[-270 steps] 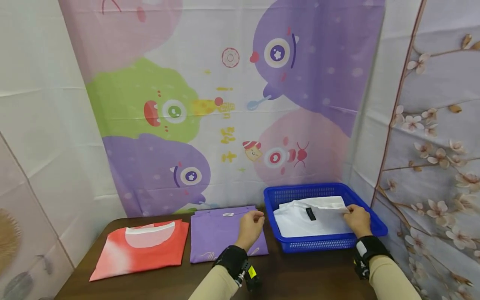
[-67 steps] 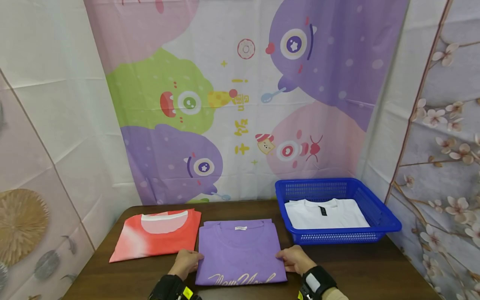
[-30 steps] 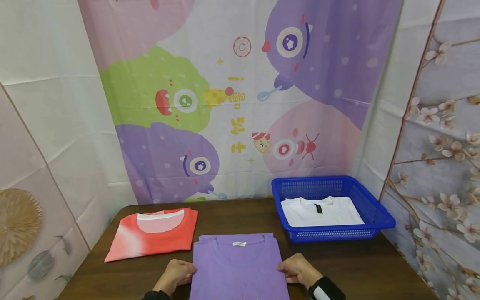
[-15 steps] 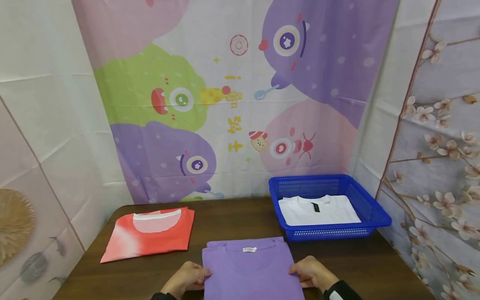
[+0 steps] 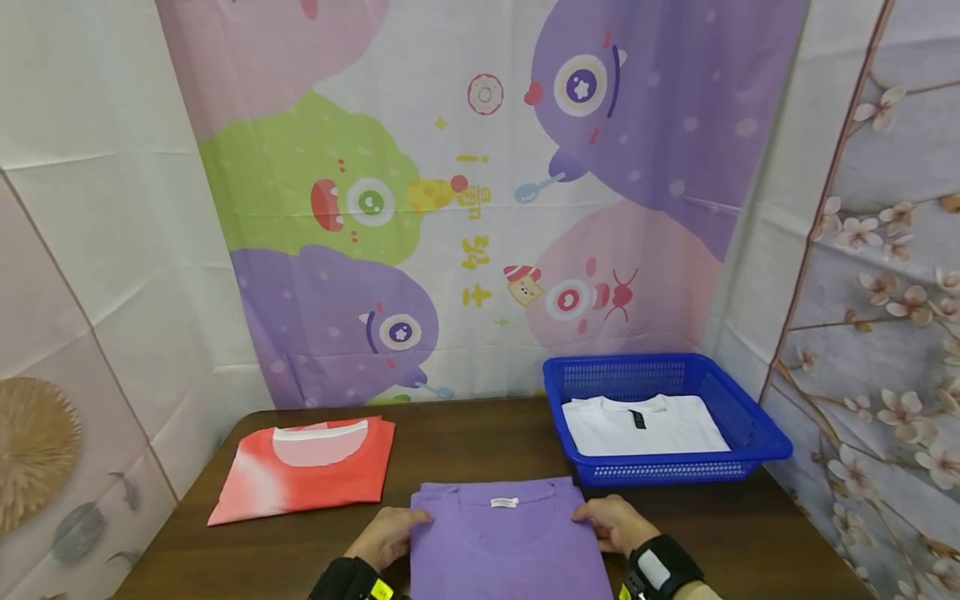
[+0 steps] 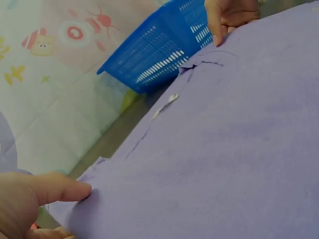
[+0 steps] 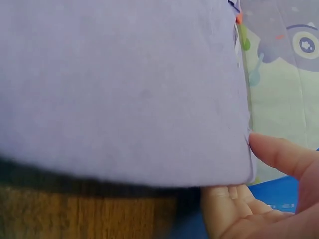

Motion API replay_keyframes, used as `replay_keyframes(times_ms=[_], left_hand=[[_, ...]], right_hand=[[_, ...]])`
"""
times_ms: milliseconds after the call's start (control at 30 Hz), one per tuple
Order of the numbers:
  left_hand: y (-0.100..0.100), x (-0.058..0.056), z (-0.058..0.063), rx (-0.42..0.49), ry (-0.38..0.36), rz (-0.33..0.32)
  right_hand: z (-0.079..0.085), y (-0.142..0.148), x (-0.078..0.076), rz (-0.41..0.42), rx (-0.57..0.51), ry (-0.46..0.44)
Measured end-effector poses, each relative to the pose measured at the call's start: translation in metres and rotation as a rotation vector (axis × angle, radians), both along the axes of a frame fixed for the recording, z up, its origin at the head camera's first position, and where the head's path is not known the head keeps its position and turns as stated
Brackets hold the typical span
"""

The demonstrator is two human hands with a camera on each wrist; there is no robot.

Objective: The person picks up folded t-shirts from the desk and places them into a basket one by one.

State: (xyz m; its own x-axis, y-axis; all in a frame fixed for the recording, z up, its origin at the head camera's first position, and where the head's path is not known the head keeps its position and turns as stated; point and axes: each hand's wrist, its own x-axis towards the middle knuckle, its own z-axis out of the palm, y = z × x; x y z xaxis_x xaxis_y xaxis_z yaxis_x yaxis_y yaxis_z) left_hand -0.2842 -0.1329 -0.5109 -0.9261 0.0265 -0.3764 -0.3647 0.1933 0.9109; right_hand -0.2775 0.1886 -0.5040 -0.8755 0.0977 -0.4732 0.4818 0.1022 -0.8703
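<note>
A folded purple T-shirt (image 5: pixel 510 550) with a white neck label lies at the front of the table, its lower part cut off by the head view. My left hand (image 5: pixel 386 536) pinches its left edge near the collar end, thumb on top, fingers under the cloth. On the opposite side, my right hand (image 5: pixel 618 523) pinches the matching edge. In the right wrist view the thumb (image 7: pixel 279 152) presses the cloth's corner and the other fingers sit below it. The left wrist view shows the shirt (image 6: pixel 199 149) stretched flat between both hands.
A blue plastic basket (image 5: pixel 667 473) at the back right holds a folded white T-shirt (image 5: pixel 652 429). On the left of the brown table (image 5: pixel 465 433) lies a folded red and pink T-shirt (image 5: pixel 330 475). A cartoon-printed curtain (image 5: pixel 480 350) hangs behind the table.
Earlier my right hand held the white T-shirt in the basket. Since then both hands took the purple T-shirt's sides, and it moved toward me; the hands now sit closer to its collar end.
</note>
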Motion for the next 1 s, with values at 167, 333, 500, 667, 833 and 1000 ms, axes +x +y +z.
replay_keyframes(times_ms=[167,333,500,667,833,1000], left_hand=[[0.001,-0.001,-0.005,0.032,-0.001,0.001],[0.005,0.004,-0.005,-0.058,0.036,-0.01],[0.007,0.007,-0.003,-0.097,0.061,0.02],[0.006,0.009,0.001,-0.135,0.054,0.024],[0.004,0.013,0.007,-0.163,0.054,0.029],[0.001,0.021,0.015,-0.192,0.078,0.062]], right_hand=[[-0.001,-0.002,-0.002,-0.012,0.025,0.008],[-0.002,-0.003,-0.004,-0.023,0.05,0.001],[-0.001,-0.004,-0.004,-0.037,0.049,0.047],[0.0,-0.005,-0.003,-0.07,0.051,0.079],[0.008,-0.01,-0.001,-0.061,0.06,0.114],[0.02,-0.018,0.004,-0.03,0.104,0.155]])
